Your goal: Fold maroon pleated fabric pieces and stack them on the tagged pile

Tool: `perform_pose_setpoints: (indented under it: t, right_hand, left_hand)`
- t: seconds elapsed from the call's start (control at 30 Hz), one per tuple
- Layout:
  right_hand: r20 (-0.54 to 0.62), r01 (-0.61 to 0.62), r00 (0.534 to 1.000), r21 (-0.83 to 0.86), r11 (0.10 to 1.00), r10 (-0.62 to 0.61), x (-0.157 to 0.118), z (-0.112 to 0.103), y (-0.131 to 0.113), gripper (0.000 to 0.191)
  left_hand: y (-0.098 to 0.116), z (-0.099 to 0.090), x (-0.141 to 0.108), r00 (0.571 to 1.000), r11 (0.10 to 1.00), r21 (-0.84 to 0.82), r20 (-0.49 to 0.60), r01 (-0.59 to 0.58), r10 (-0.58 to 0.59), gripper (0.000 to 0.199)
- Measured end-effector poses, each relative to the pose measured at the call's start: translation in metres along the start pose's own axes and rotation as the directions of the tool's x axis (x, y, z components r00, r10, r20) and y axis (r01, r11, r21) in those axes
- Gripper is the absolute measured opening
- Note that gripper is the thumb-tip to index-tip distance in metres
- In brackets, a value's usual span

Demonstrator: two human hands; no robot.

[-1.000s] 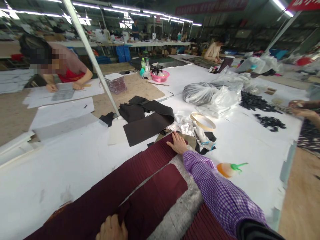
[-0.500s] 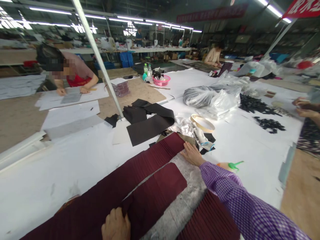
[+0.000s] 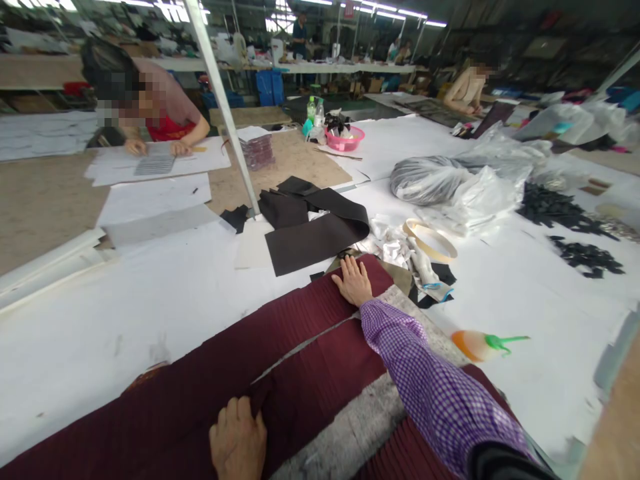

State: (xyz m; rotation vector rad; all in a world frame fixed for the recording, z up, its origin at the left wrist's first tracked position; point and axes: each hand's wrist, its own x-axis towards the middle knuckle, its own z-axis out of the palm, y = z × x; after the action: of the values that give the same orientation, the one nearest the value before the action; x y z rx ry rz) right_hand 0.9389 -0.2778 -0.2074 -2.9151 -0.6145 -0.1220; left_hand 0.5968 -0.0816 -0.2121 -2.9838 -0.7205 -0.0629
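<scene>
Long maroon fabric pieces (image 3: 290, 317) lie in overlapping rows on a grey, speckled board (image 3: 345, 413). My right hand (image 3: 354, 280) rests flat near the far end of the top row, fingers spread on the fabric. Its purple checked sleeve crosses the second row and the board. My left hand (image 3: 239, 437) is closer to me, its fingers curled down on the second maroon row; a fold of cloth shows beside the thumb. The fingertips of that hand are hidden. Another maroon stack lies at the bottom, partly behind my right sleeve.
Past the fabric lie dark brown strips (image 3: 320, 240), white scraps (image 3: 393, 243) and a tape roll (image 3: 430, 240). An orange bottle with a green nozzle (image 3: 480, 345) lies to the right. A metal pole (image 3: 225, 107) rises from the table. A co-worker (image 3: 165, 100) bends over papers at left.
My right hand has moved left from the fabric's end edge onto its top surface, fingers now spread. My left hand stays about where it was. The view has shifted to the right.
</scene>
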Motion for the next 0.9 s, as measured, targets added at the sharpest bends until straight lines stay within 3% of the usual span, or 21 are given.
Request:
perform_pose_setpoints:
  t: [0.17, 0.3, 0.4, 0.47, 0.57, 0.63, 0.7, 0.73, 0.77, 0.83, 0.9]
  right_hand:
    - [0.081, 0.109, 0.989, 0.199, 0.974, -0.127, -0.012, -0.007, -0.034, 0.069]
    - [0.209, 0.162, 0.933, 0.477, 0.864, -0.291, -0.037, -0.032, -0.071, 0.060]
    - [0.210, 0.163, 0.891, 0.679, 0.715, -0.403, -0.094, -0.057, -0.104, 0.058]
    - [0.162, 0.131, 0.910, 0.762, 0.635, -0.383, -0.150, -0.067, -0.123, 0.051]
    - [0.187, 0.004, 0.935, 0.845, 0.535, -0.303, -0.233, -0.072, -0.137, 0.039]
    - [0.225, -0.085, 0.935, 0.892, 0.445, -0.273, -0.267, -0.074, -0.136, 0.037]
    - [0.283, -0.203, 0.935, 0.922, 0.331, -0.215, -0.282, -0.084, -0.132, 0.041]
    - [0.301, -0.240, 0.934, 0.928, 0.286, -0.194, -0.284, -0.092, -0.131, 0.045]
    - [0.307, -0.258, 0.933, 0.933, 0.251, -0.185, -0.284, -0.103, -0.132, 0.051]
    - [0.268, -0.221, 0.938, 0.952, 0.214, -0.220, -0.283, -0.132, -0.138, 0.060]
    - [0.148, -0.094, 0.944, 0.977, 0.189, -0.294, -0.287, -0.166, -0.151, 0.056]
  left_hand:
    - [0.003, -0.006, -0.001, 1.000, 1.000, 0.011, 0.004, 0.029, -0.029, 0.022]
    - [0.004, -0.015, -0.004, 0.997, 0.997, -0.047, 0.049, 0.058, -0.056, 0.024]
    - [0.005, -0.021, -0.006, 0.993, 0.988, -0.113, 0.065, 0.102, -0.095, 0.027]
    - [0.006, -0.026, -0.006, 0.986, 0.944, -0.287, 0.084, 0.165, -0.146, 0.029]
    - [0.001, -0.038, -0.006, 0.962, 0.762, -0.588, 0.141, 0.271, -0.233, 0.029]
    - [-0.010, -0.055, -0.010, 0.950, 0.666, -0.682, 0.160, 0.302, -0.267, 0.031]
    - [-0.024, -0.082, -0.023, 0.947, 0.550, -0.783, 0.150, 0.290, -0.284, 0.038]
    - [-0.029, -0.098, -0.033, 0.945, 0.459, -0.845, 0.147, 0.273, -0.292, 0.042]
    - [-0.034, -0.115, -0.045, 0.940, 0.309, -0.918, 0.153, 0.249, -0.304, 0.046]
    - [-0.038, -0.149, -0.072, 0.920, 0.035, -0.971, 0.211, 0.236, -0.330, 0.054]
    - [-0.038, -0.180, -0.097, 0.901, -0.137, -0.966, 0.253, 0.217, -0.354, 0.056]
